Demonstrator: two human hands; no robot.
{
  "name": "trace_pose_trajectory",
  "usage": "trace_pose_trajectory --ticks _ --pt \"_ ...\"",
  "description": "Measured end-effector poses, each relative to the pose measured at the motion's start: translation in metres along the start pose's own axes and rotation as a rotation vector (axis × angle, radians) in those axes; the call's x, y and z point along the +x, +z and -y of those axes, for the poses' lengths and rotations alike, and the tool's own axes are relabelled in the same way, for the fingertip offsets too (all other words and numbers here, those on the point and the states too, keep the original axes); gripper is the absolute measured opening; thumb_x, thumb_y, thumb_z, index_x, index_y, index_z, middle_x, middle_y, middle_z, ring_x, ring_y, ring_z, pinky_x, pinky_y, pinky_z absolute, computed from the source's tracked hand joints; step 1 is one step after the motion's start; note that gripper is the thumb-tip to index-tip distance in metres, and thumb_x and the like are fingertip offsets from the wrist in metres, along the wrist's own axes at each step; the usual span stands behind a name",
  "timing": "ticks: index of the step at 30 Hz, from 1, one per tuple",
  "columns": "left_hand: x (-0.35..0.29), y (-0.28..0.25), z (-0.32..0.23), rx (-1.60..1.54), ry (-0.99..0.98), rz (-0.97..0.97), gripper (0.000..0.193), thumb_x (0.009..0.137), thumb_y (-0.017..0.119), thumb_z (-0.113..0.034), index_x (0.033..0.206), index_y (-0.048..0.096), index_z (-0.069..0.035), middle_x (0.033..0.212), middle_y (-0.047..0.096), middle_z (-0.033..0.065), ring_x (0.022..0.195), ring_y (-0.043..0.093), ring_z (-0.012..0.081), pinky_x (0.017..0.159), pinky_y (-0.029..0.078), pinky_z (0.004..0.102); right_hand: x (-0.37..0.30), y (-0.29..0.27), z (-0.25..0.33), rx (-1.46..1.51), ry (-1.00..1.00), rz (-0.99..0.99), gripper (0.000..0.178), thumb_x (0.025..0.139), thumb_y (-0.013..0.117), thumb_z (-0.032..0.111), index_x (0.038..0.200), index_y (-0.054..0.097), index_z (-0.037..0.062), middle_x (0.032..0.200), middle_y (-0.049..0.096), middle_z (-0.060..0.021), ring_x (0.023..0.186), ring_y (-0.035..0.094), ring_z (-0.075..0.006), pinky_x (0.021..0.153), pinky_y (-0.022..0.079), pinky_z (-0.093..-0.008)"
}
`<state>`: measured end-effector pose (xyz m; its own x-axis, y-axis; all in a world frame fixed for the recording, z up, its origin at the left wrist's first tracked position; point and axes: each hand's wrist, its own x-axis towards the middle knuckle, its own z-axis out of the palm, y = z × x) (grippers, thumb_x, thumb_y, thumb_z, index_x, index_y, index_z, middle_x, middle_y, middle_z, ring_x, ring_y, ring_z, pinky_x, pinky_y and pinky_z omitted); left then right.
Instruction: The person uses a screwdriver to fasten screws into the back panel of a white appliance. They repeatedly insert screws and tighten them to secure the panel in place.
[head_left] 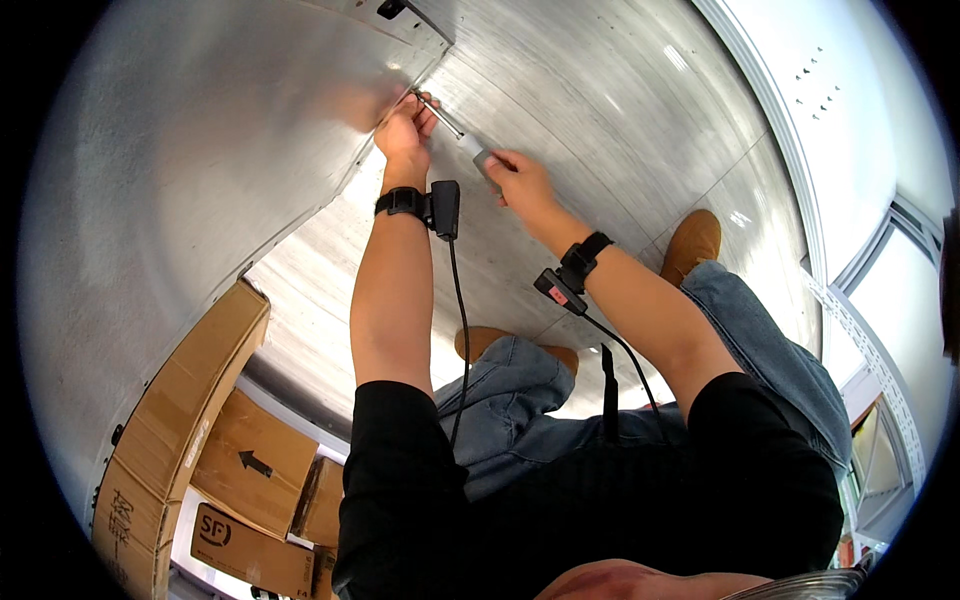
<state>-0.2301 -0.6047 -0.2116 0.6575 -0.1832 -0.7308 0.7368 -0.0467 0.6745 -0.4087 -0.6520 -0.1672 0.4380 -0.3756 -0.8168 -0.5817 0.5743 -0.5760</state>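
A screwdriver [478,152] with a grey handle and a long thin metal shaft slants from my right hand up to the lower edge of a large silvery metal panel [250,120]. My right hand [521,184] is closed round the handle. At the shaft's far end, my left hand [404,132] has its fingers curled and pinched about the tip, close against the panel's edge. Whether a screw sits between those fingertips is too small to tell. Both wrists carry black straps with small cabled devices.
Brown cardboard boxes [255,460] stand at the lower left beside the panel. Grey wood-look flooring [600,110] lies under my legs and brown shoes [692,243]. White panelling [850,110] and a perforated metal upright [868,350] rise on the right.
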Motion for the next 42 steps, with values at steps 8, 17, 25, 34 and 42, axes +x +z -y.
trace_pose_trajectory --ticks 8,17,25,34,42 --pt "-0.005 0.004 -0.002 -0.008 0.006 -0.029 0.014 0.088 0.051 -0.004 0.097 0.06 0.002 0.087 0.066 0.0117 0.072 0.066 0.0201 0.061 0.054 0.0251 0.0 -0.002 -0.011 0.347 0.105 0.084 0.038 0.086 0.064 0.019 0.112 0.047 -0.0026 0.098 0.054 -0.011 0.075 0.056 -0.0161 0.064 0.046 -0.0298" --pt "-0.002 0.0 0.001 0.02 0.021 0.003 0.015 0.089 0.051 -0.006 0.098 0.061 0.002 0.086 0.067 0.0102 0.072 0.066 0.0185 0.059 0.052 0.024 -0.008 0.006 -0.006 0.309 0.12 0.004 0.034 0.089 0.059 0.019 0.113 0.046 -0.0016 0.099 0.053 -0.0107 0.073 0.056 -0.0173 0.063 0.045 -0.0312" --pt "0.002 -0.002 0.001 0.009 0.011 0.03 0.014 0.089 0.051 -0.006 0.095 0.062 0.002 0.085 0.067 0.01 0.07 0.066 0.018 0.057 0.052 0.0235 -0.006 0.012 -0.008 0.25 0.132 -0.077 0.033 0.093 0.054 0.028 0.108 0.05 -0.0008 0.096 0.054 -0.0102 0.076 0.058 -0.0187 0.06 0.047 -0.0316" --pt "0.001 -0.002 0.001 0.009 0.012 0.006 0.014 0.089 0.051 -0.006 0.095 0.063 0.0 0.084 0.067 0.0101 0.069 0.065 0.018 0.057 0.052 0.0236 -0.005 0.004 -0.008 0.336 0.168 0.033 0.033 0.094 0.05 0.031 0.109 0.046 0.0022 0.092 0.053 -0.0104 0.07 0.054 -0.0166 0.059 0.046 -0.0304" --pt "-0.001 -0.001 -0.001 0.002 0.003 0.015 0.014 0.089 0.051 -0.005 0.094 0.062 0.001 0.084 0.066 0.0105 0.069 0.066 0.0186 0.058 0.053 0.0245 -0.006 0.001 -0.002 0.42 0.252 0.062 0.031 0.095 0.047 0.031 0.106 0.047 0.0026 0.086 0.052 -0.0093 0.067 0.053 -0.0159 0.057 0.045 -0.0304"
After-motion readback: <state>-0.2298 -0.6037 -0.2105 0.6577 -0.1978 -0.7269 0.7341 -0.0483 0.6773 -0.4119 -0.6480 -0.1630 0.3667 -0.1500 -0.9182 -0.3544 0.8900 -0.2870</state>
